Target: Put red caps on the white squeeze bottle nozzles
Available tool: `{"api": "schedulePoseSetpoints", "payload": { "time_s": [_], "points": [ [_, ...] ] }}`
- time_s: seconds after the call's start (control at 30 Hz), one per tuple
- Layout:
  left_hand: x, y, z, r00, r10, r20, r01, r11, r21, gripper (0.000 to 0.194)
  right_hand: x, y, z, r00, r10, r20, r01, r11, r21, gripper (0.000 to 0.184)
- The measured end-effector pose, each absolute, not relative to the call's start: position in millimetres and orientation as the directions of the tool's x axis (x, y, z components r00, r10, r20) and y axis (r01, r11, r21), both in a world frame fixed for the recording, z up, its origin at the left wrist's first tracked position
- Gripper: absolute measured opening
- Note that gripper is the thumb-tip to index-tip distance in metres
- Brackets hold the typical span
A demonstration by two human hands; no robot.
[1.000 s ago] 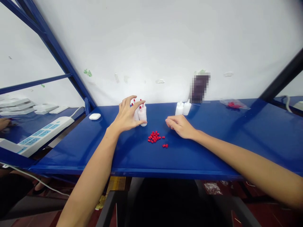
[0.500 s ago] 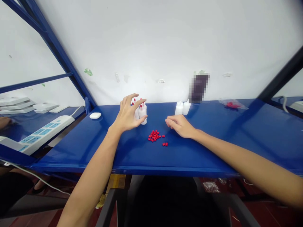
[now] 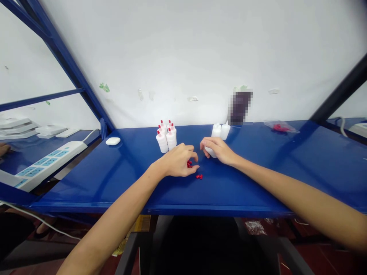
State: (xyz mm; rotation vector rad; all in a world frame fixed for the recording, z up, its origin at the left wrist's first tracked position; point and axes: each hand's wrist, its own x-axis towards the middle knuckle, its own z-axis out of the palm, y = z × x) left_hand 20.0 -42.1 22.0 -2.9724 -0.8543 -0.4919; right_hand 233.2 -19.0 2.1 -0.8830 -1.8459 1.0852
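Observation:
My left hand (image 3: pixel 182 160) is over the pile of small red caps (image 3: pixel 189 164), its thumb and fingers curved and apart; the hand hides much of the pile. Two more loose red caps (image 3: pixel 199 177) lie just in front of it. My right hand (image 3: pixel 218 149) is closed around a white bottle (image 3: pixel 210 151), mostly covered by the fingers. Behind my left hand stands a cluster of several white squeeze bottles (image 3: pixel 162 143) with red-capped tips. Beyond my right hand are two white bottles (image 3: pixel 220 131), with no red caps showing on them.
On the blue table (image 3: pixel 114 183) a white case (image 3: pixel 112 141) lies at the left and a clear bag of red pieces (image 3: pixel 281 126) at the back right. A power strip (image 3: pixel 51 164) is beyond the left edge. A pixelated dark object (image 3: pixel 241 107) is by the wall.
My left hand has moved from the capped bottles right and toward me, down to the red caps. The capped cluster is uncovered. A white bottle now shows under my right hand.

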Motion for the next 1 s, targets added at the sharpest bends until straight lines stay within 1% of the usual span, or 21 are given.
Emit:
{"api": "schedulePoseSetpoints", "payload": {
  "time_s": [0.17, 0.23, 0.27, 0.33, 0.43, 0.5, 0.53, 0.6, 0.7, 0.83, 0.9, 1.0],
  "points": [
    [20.6, -43.9, 21.2, 0.819, 0.522, 0.238, 0.508, -0.853, 0.121, 0.013, 233.5, -18.9, 2.0, -0.447, 0.848, 0.285, 0.144, 0.382, -0.913, 0.04],
    [22.4, -44.2, 19.5, 0.823, 0.5, 0.268, 0.483, -0.866, 0.132, 0.013, 232.9, -19.4, 1.5, -0.439, 0.849, 0.295, 0.136, 0.387, -0.912, 0.04],
    [23.4, -43.8, 18.6, 0.818, 0.484, 0.311, 0.465, -0.874, 0.138, 0.014, 232.5, -19.9, 1.1, -0.428, 0.852, 0.301, 0.129, 0.387, -0.913, 0.039],
    [25.4, -42.4, 17.2, 0.775, 0.449, 0.444, 0.42, -0.892, 0.169, 0.014, 231.9, -21.0, -0.1, -0.403, 0.859, 0.315, 0.128, 0.394, -0.91, 0.04],
    [28.2, -40.0, 16.7, 0.598, 0.471, 0.649, 0.392, -0.878, 0.277, 0.011, 231.7, -23.4, -2.2, -0.402, 0.843, 0.357, 0.198, 0.461, -0.865, 0.047],
    [29.9, -39.4, 16.9, 0.475, 0.525, 0.706, 0.398, -0.844, 0.36, 0.008, 232.0, -25.2, -3.5, -0.424, 0.817, 0.392, 0.252, 0.522, -0.815, 0.05],
    [30.6, -39.5, 17.0, 0.442, 0.544, 0.713, 0.394, -0.832, 0.39, 0.007, 232.3, -26.1, -4.0, -0.44, 0.799, 0.411, 0.269, 0.553, -0.788, 0.05],
    [32.0, -40.4, 16.7, 0.437, 0.555, 0.708, 0.364, -0.829, 0.425, 0.005, 232.7, -27.9, -4.5, -0.48, 0.759, 0.44, 0.296, 0.612, -0.733, 0.048],
    [33.5, -41.6, 14.8, 0.468, 0.546, 0.695, 0.304, -0.838, 0.453, 0.004, 233.2, -30.2, -4.0, -0.53, 0.726, 0.439, 0.368, 0.663, -0.652, 0.045],
    [34.8, -41.6, 11.2, 0.489, 0.53, 0.693, 0.262, -0.847, 0.462, 0.004, 233.2, -32.5, -1.5, -0.565, 0.707, 0.425, 0.447, 0.695, -0.563, 0.051],
    [35.4, -41.1, 9.7, 0.507, 0.518, 0.689, 0.25, -0.853, 0.457, 0.006, 232.8, -32.8, -0.1, -0.581, 0.7, 0.416, 0.461, 0.703, -0.542, 0.053],
    [36.0, -40.1, 7.7, 0.523, 0.513, 0.681, 0.261, -0.857, 0.444, 0.008, 232.0, -31.7, 1.7, -0.573, 0.731, 0.371, 0.495, 0.67, -0.554, 0.055]
  ]
}}
